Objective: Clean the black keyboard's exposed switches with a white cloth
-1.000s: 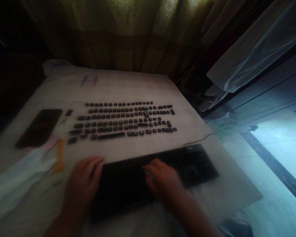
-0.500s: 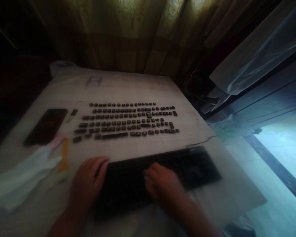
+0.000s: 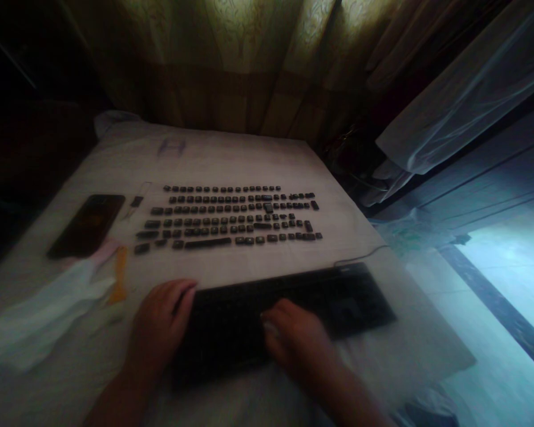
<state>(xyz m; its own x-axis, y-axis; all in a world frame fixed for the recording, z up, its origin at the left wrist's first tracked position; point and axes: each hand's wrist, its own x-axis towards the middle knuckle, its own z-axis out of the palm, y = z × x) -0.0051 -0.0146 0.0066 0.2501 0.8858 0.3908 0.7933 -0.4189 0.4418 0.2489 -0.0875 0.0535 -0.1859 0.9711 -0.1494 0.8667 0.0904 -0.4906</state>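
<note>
A black keyboard base lies at a slant near the table's front; its surface is too dark to show detail. My left hand is closed around its left end, thumb over the top. Over the middle of the base, my right hand has its fingers pinched together. A pale bit shows at those fingers, too blurred to name. Beyond the base, loose black keycaps sit in several rows, with the long space bar in the nearest row.
To the left are a dark phone, a white cloth, an orange strip-like tool and a small black piece with wire loops. The keyboard's cable runs off the table's right side. A curtain hangs behind.
The view has shifted slightly. Both hands stay in nearly the same places on the keyboard base, and the keycap rows look the same.
</note>
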